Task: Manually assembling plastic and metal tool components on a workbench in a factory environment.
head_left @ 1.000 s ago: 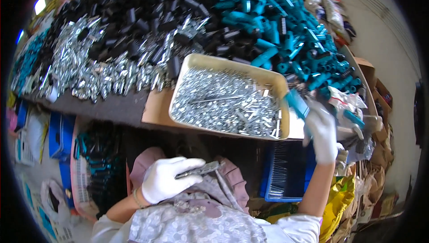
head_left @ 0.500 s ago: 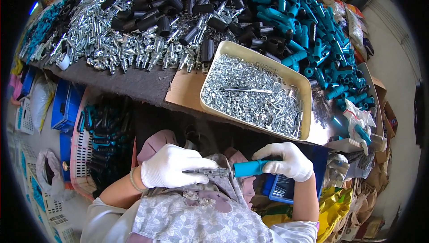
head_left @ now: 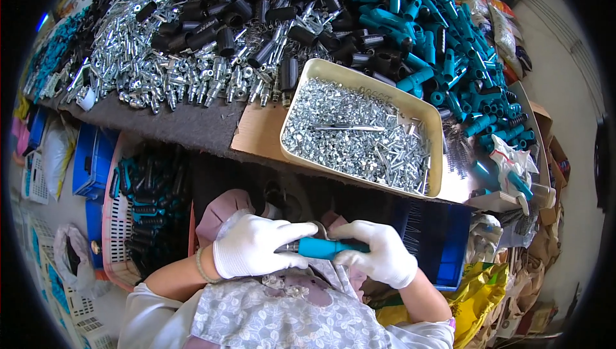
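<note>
Over my lap, both white-gloved hands meet at a teal plastic tubular housing (head_left: 317, 247). My right hand (head_left: 380, 256) is closed around its right part, with a darker end near the fingers. On the other side, my left hand (head_left: 255, 246) pinches a metal shaft (head_left: 290, 247) whose end enters the housing's left opening. Left fingertips lie close against that opening. Most of the shaft is hidden by the housing and by my fingers. The spring seen on the shaft earlier is now out of sight.
A cream tray (head_left: 439, 140) of small metal pieces stands at the bench edge. Behind lie heaps of metal shafts (head_left: 131, 41), black sleeves (head_left: 224, 38) and teal housings (head_left: 427, 44). A pink basket (head_left: 117, 227) holds black-and-teal handles. A blue bin (head_left: 457, 240) stands at right.
My hands have come together. The teal housing has moved left over the spring-covered shaft, which sits mostly inside it now. My right hand has shifted left and slightly down.
</note>
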`<control>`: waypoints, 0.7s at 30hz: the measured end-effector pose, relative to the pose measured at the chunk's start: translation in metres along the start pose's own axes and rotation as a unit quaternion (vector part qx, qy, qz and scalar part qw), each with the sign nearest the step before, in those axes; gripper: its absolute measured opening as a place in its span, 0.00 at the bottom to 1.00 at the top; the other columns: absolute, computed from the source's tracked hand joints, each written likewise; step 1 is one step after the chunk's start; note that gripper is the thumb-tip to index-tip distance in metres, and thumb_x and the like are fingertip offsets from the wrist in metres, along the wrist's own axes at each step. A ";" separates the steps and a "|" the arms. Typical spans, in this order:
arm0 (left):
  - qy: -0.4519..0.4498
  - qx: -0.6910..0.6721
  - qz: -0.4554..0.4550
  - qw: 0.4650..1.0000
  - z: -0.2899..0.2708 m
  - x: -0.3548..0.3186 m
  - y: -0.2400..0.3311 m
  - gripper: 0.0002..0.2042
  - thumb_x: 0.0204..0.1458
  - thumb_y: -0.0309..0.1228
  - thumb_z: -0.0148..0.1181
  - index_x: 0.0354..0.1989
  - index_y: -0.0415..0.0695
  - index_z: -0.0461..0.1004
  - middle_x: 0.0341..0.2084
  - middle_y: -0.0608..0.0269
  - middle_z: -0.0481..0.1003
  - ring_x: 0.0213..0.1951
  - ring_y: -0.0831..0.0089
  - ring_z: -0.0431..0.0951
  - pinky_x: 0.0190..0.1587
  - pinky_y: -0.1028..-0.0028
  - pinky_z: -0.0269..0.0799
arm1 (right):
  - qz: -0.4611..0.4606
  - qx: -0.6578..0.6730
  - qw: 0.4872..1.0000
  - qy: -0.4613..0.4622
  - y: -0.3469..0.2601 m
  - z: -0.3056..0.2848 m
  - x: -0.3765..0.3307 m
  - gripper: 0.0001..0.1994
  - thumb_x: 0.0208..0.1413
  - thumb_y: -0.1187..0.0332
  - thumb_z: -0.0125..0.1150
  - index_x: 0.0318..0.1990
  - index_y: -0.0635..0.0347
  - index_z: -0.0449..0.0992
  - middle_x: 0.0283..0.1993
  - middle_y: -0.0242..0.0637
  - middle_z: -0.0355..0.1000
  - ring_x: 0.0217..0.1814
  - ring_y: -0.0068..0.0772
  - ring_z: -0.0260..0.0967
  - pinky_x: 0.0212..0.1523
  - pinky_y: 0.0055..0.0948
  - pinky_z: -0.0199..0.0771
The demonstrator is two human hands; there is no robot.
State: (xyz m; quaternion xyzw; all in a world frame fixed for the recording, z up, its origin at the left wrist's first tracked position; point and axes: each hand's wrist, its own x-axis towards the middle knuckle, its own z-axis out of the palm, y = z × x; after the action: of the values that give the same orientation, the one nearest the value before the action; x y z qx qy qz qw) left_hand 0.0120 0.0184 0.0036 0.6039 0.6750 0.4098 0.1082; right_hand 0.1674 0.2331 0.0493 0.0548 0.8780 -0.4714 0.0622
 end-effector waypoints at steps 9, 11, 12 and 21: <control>-0.052 0.019 0.036 0.998 0.000 -0.003 0.001 0.25 0.45 0.46 0.72 0.50 0.48 0.80 0.23 0.62 0.77 0.20 0.65 0.80 0.24 0.70 0.75 | 0.171 0.275 0.941 -0.098 0.006 0.010 0.010 0.23 0.55 0.66 0.71 0.56 0.67 0.75 0.38 0.34 0.75 0.30 0.18 0.69 0.30 0.20 0.72; -0.086 0.006 0.026 0.996 -0.004 0.003 0.006 0.26 0.46 0.47 0.71 0.52 0.48 0.78 0.25 0.61 0.79 0.23 0.64 0.81 0.26 0.69 0.77 | 0.170 0.319 0.926 -0.110 0.004 0.015 0.011 0.26 0.56 0.67 0.69 0.60 0.66 0.71 0.42 0.35 0.75 0.31 0.18 0.69 0.29 0.19 0.70; -0.075 0.000 0.049 0.996 -0.001 0.006 0.006 0.26 0.46 0.47 0.71 0.53 0.48 0.78 0.26 0.60 0.79 0.24 0.63 0.81 0.28 0.69 0.78 | 0.132 0.329 0.930 -0.092 0.007 0.025 0.013 0.27 0.56 0.67 0.69 0.61 0.66 0.70 0.44 0.35 0.75 0.33 0.18 0.69 0.30 0.19 0.71; -0.047 0.015 0.038 0.998 0.008 0.021 0.010 0.23 0.49 0.42 0.70 0.51 0.47 0.76 0.25 0.59 0.78 0.25 0.60 0.81 0.27 0.66 0.76 | 0.020 0.034 0.991 -0.129 -0.001 -0.010 0.033 0.25 0.54 0.59 0.68 0.56 0.64 0.75 0.46 0.49 0.78 0.49 0.40 0.78 0.53 0.33 0.74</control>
State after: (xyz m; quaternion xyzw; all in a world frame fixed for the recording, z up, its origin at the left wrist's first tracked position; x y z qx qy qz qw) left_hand 0.0191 0.0402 0.0131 0.6495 0.6517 0.3743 0.1151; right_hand 0.1340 0.2415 0.0504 0.0133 0.8447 -0.5030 0.1826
